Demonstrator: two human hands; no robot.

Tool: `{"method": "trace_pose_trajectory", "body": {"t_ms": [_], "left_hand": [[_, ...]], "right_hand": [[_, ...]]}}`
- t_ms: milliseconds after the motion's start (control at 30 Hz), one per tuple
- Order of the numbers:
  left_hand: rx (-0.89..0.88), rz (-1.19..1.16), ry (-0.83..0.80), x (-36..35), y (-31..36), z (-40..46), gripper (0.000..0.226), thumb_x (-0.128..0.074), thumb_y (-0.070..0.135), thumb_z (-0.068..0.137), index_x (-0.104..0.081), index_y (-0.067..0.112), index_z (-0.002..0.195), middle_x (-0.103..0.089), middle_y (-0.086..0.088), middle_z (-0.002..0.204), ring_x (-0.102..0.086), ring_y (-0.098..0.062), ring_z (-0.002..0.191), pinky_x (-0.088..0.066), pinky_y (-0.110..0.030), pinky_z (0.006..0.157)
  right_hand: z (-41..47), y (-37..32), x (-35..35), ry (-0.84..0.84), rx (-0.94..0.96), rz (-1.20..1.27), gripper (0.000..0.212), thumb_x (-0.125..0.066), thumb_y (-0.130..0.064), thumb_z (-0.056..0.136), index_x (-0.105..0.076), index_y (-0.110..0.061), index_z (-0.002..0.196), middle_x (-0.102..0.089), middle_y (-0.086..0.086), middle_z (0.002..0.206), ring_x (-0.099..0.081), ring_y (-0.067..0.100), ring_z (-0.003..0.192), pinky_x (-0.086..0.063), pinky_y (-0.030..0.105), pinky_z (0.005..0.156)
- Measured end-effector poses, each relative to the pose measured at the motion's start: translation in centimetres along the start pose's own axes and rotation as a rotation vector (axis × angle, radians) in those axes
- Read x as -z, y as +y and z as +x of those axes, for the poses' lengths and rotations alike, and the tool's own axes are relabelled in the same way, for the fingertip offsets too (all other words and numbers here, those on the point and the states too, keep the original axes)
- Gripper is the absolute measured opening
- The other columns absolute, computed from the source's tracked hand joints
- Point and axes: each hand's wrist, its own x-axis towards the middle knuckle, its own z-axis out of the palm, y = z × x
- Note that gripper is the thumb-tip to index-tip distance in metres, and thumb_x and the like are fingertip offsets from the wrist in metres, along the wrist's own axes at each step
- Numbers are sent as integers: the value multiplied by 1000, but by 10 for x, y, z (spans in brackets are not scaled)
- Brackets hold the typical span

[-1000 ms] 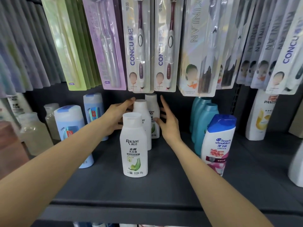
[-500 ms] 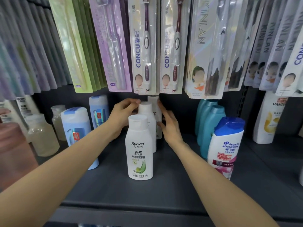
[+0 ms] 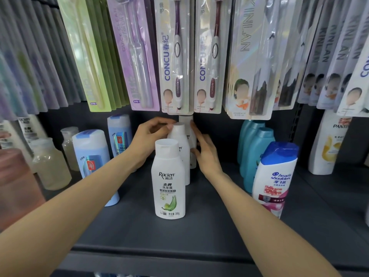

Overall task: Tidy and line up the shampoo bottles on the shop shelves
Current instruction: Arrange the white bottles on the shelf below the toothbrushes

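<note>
White Raclen shampoo bottles [image 3: 180, 150] stand in a file at frame centre on the shelf [image 3: 199, 226]; your left hand [image 3: 148, 136] has curled its fingers onto the second bottle's cap while your right hand [image 3: 205, 150], fingers straight, presses the rear one, squaring the row.

Bright even light, glare on packaging, blurred and warped edges.

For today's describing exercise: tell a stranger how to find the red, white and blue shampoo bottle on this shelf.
Start at the dark grey metal shelf under the hanging toothbrush packs. Right of the white bottles the hands reach for stand teal plastic bottles. In front of them is the white Head & Shoulders bottle, the only one with a blue cap and pink-red label.
</note>
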Motion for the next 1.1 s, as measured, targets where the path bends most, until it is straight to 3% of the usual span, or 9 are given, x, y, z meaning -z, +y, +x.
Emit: {"method": "trace_pose_trajectory", "body": {"t_ms": [100,233,400,567,667,767,933,1100], "left_hand": [[-4,-1,4,0,-1,0,14,-59,10,89,-67,21,91,-69,10,81,-61,0,72,-50,-16,70],[-6,-2,-4,2,1,-1,15,-59,10,89,-67,22,91,-70,15,75,-61,2,70,-50,-14,67],[-4,13,59,0,4,-2,13,-62,10,88,-66,22,92,-69,5,84,-62,-6,76,-51,-15,70],[-35,142,135,9,6,-11,18,-62,8,87,-64,25,89,-68,0,89,-63,-13,86,-49,-20,75],[-42,290,144,12,12,-26,11,-58,8,90,-64,17,92,-65,3,82,-61,-7,71,-49,-14,63],[-71,450,208,20,24,-46,9,-56,13,91,-63,16,95,-65,2,78,-61,-4,60,-50,-19,61],[-164,585,336,37,42,-86,8,-57,20,90,-63,21,94,-65,7,71,-57,-5,56,-49,-25,59],[-130,657,447,69,45,-105,6,-57,27,88,-60,25,83,-64,11,74,-59,-4,67,-49,-31,65]], "right_hand": [[1,-1,-3,-9,-16,10,82,-49,7,88,-19,-45,144,-43,5,125,-45,12,113,-35,20,99],[2,-2,-1,-24,-33,9,80,-47,5,90,-18,-47,143,-42,0,120,-44,9,109,-29,0,88],[-1,-12,8,10,-19,-50,73,-54,-2,90,-23,-36,146,-46,9,127,-48,17,115,-34,22,99],[-10,-31,22,92,34,-91,38,-57,-5,90,-57,-13,128,-52,8,117,-54,16,103,-47,34,95],[-22,-48,34,108,37,-138,22,-59,-12,90,-65,-9,112,-56,8,105,-53,11,86,-47,20,81],[-35,-71,46,149,24,-124,18,-61,-15,90,-68,-9,105,-55,3,91,-49,4,71,-37,3,67],[-54,-130,56,106,100,-1,10,-60,-12,89,-69,-13,94,-52,-7,83,-51,-10,74,-37,1,67],[-54,-184,38,-10,163,11,10,-58,-15,90,-68,-16,93,-61,-1,92,-55,5,79,-40,6,70]]}}
